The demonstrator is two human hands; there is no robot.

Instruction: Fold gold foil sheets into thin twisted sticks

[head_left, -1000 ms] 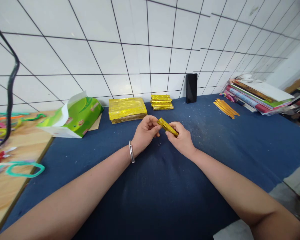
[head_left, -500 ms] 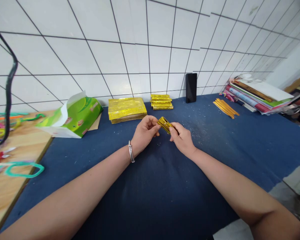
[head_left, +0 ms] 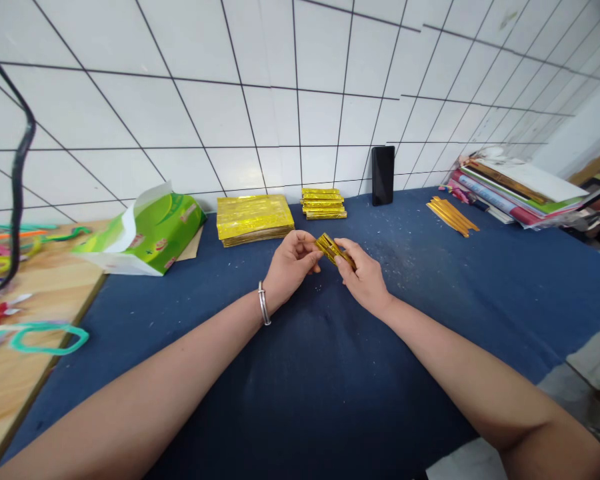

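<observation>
Between my two hands is a piece of folded gold foil paper [head_left: 329,246], tilted above the blue tabletop [head_left: 290,387]. My left hand [head_left: 293,261], with a silver bangle at its wrist, pinches the paper's left end between thumb and fingers. Closed around the right end is my right hand [head_left: 363,273], its thumb lying along the near side. Beyond my left hand lies a thick stack of gold foil paper sheets [head_left: 255,217]. Several narrow folded gold foil strips [head_left: 323,203] are piled behind the held piece, close to the wall.
A dark phone [head_left: 383,175] leans upright against the tiled wall. Orange-gold strips [head_left: 453,215] and stacked books [head_left: 515,190] are at the right. Leftward are a green package [head_left: 163,230], a wooden board [head_left: 25,380] with coloured fuzzy stems, and a hanging black cable [head_left: 17,167].
My right thumb and fingers have slid a little left along the folded gold paper, towards my left hand. My left hand keeps its pinch in nearly the same spot.
</observation>
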